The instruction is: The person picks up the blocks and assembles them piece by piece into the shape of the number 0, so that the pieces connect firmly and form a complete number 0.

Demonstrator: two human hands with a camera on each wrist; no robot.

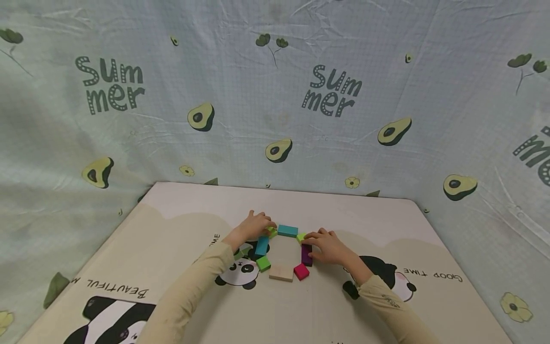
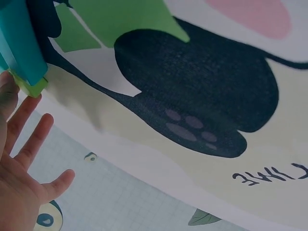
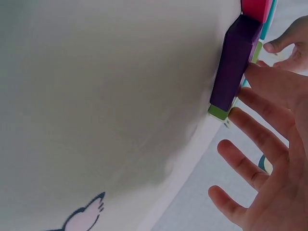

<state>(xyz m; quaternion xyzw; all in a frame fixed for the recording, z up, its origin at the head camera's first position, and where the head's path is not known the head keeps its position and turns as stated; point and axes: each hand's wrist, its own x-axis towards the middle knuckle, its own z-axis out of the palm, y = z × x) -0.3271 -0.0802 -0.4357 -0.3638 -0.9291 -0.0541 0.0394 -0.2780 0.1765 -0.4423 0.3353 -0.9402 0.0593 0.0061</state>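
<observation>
Small blocks lie in a ring on the mat. My left hand is at the far left corner, its fingertips touching a light green block at the end of a teal block; its other fingers are spread. At the right side, my right hand rests its thumb against a purple block, with a fingertip at a light green block. Another teal block lies between the hands. Nearer me are a green block, a plain wooden block and a red block.
The pale mat carries printed pandas and lettering, and its far edge meets a hanging sheet with avocado prints. Both sleeved forearms reach in from the near side, left and right of the ring.
</observation>
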